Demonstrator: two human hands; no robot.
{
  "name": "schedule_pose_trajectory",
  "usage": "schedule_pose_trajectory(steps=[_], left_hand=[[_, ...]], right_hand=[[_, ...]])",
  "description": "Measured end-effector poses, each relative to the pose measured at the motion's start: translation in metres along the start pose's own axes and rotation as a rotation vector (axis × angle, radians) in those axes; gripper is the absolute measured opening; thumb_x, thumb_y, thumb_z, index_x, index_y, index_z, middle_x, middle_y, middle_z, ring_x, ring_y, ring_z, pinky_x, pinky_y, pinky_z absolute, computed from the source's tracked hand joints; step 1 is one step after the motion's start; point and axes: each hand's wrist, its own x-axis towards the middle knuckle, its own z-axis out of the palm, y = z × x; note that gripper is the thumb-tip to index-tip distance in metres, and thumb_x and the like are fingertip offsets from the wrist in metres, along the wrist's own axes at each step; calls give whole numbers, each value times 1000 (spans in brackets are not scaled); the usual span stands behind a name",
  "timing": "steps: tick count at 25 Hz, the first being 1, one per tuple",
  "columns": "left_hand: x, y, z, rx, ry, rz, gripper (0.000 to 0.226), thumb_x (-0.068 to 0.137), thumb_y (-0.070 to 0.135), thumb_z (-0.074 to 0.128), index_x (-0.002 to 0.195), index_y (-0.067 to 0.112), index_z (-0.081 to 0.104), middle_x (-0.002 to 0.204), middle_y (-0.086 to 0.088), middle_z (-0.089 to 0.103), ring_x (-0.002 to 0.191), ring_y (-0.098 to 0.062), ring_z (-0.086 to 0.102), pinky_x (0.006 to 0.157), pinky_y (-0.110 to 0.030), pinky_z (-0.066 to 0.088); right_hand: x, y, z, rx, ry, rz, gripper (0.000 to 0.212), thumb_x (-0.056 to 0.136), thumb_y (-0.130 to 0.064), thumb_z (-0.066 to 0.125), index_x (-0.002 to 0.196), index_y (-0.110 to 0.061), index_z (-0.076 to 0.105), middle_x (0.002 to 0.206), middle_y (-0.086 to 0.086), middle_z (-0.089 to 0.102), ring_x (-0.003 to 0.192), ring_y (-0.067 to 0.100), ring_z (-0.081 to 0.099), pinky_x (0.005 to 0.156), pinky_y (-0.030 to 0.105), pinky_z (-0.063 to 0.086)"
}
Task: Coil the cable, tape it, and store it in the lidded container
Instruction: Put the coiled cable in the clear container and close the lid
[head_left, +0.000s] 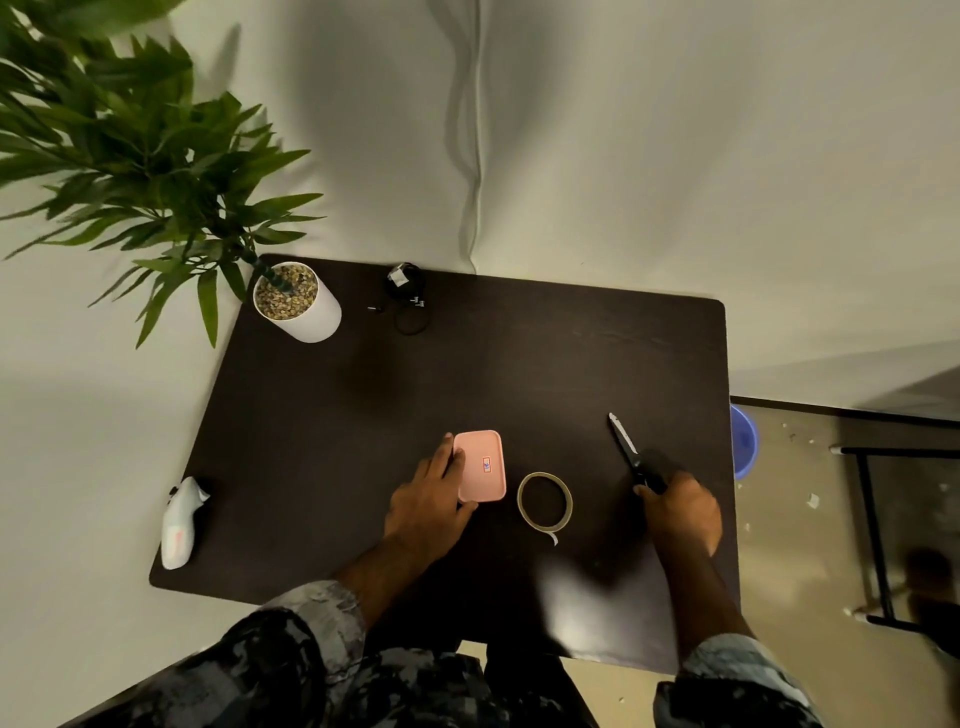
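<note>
The left hand (428, 512) grips the pink lidded container (480, 466) at centre frame. The right hand (680, 512) is closed on the scissors (636, 454). The tape roll (545, 501) lies between them; the black cable (408, 296) sits at the tabletop's (519, 374) far edge.

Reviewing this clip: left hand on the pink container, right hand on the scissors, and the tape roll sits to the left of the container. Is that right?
Not quite. The head view shows the tape roll to the right of the pink container, between it and the scissors. The rest stands: left hand on the container, right hand on the scissors.
</note>
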Motion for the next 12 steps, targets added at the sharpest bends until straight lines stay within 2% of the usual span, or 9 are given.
schedule_pose_trajectory(steps=[4, 7, 12], left_hand=[[1, 2, -4, 27, 32, 53, 70, 101, 45, 52, 163, 24, 25, 175, 0, 5, 154, -25, 25, 113, -43, 46], [1, -1, -7, 56, 11, 72, 67, 103, 45, 50, 162, 28, 26, 174, 2, 11, 156, -24, 23, 118, -45, 39], [1, -3, -11, 76, 4, 68, 67, 102, 46, 51, 162, 29, 27, 174, 3, 14, 156, -24, 23, 118, -45, 38]], right_hand=[[-22, -7, 11, 49, -35, 59, 56, 90, -50, 72, 125, -10, 53, 119, 20, 69, 110, 42, 68, 88, 53, 59], [-44, -6, 29, 109, -57, 103, 57, 92, -51, 70, 121, -9, 47, 119, 24, 69, 109, 45, 69, 88, 54, 58], [-58, -8, 30, 264, -37, 157, 52, 94, -49, 68, 117, -13, 39, 120, 27, 68, 108, 49, 68, 89, 59, 58]])
